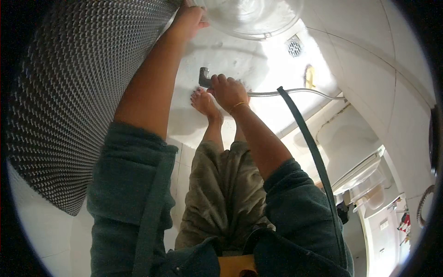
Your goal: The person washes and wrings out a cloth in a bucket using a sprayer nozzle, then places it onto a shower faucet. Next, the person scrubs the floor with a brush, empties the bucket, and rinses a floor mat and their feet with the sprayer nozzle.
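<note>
My right hand point(228, 93) is closed around a dark grey spray nozzle point(204, 77), whose head points away from me above the wet white floor. A flexible metal hose point(304, 90) runs from behind that hand to the wall on the right. At the top of the view, my left hand point(188, 22) has its fingers curled at the left rim of a large clear plastic tub point(249, 14). The tub is partly cut off by the upper edge, and some of the left fingers are hidden.
A textured grey panel point(83, 92) rises close along my left side. On the floor are a round drain point(294, 47) and a yellow object point(309, 76). A dark green strap point(307, 134) hangs across the right side. My bare foot point(205, 104) stands below the nozzle.
</note>
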Motion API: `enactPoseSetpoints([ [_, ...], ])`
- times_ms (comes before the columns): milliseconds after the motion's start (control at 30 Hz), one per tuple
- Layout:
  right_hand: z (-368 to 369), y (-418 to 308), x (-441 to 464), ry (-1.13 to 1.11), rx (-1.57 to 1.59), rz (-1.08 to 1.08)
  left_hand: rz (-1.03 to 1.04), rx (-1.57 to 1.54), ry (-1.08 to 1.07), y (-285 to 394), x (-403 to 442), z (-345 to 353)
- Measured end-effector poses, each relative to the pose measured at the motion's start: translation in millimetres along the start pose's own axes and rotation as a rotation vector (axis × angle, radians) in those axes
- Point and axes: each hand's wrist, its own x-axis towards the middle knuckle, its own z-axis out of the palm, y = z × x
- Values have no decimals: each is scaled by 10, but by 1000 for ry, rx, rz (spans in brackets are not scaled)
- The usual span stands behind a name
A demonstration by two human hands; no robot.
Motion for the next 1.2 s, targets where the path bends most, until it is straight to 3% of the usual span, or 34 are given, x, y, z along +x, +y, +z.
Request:
enactPoseSetpoints([
  [33, -7, 13, -1, -1, 27, -18, -1, 0, -1, 255, -284, 243],
  [100, -85, 19, -43, -7, 53, -33, -45, -147, 403, 779, -686, 574],
  [133, -192, 12, -88, -112, 110, -46, -44, -148, 400, 775, -764, 571],
  [200, -377, -5, -215, -218, 172, -50, 231, 232, 554, 685, -955, 462],
  [333, -661, 29, -521, -280, 375, 36, -19, -36, 510, 498, -1669, 298],
  [400, -699, 77, -707, -266, 432, 59, -111, -28, 504, 381, -2110, 287],
  [467, -691, 126, -887, 68, 570, 65, -223, -17, 492, 229, -2501, 301],
  [500, -833, 127, -910, 4, 681, 278, -244, 30, 434, 71, -2687, 251],
  [567, -1014, 241, -957, -98, 669, 403, -299, 108, 436, 25, -3033, 369],
  [600, -1044, 237, -998, -83, 672, 407, -338, 76, 409, -39, -3173, 403],
  [633, -1048, 227, -1048, -28, 657, 293, -408, 235, 363, -88, -3301, 405],
  [700, -1094, 196, -1188, 39, 643, 188, -358, 410, 285, -567, -3476, 266],
  [767, -1175, 164, -1327, -47, 573, 40, -408, 481, 259, -230, -3688, 438],
  [900, -1270, 220, -1702, -131, 678, 252, -272, 579, 208, -39, -3708, 515],
  [967, -1206, 276, -1908, -78, 719, 318, -280, 551, 232, 163, -3598, 609],
  [1033, -1098, 403, -2108, 35, 765, 325, -148, 583, 160, 370, -3472, 880],
  [1100, -1301, 432, -2379, 145, 888, 360, 98, 791, -210, 771, -3365, 1590],
  [1133, -1419, 471, -2481, 153, 858, 345, -120, 531, -331, 921, -3339, 1982],
  [1167, -1653, 494, -2604, 51, 901, 398, -133, 488, -432, 866, -3248, 2266],
  [1200, -1652, 663, -2972, 100, 909, 485, -118, 508, -526, 871, -3184, 2639],
])
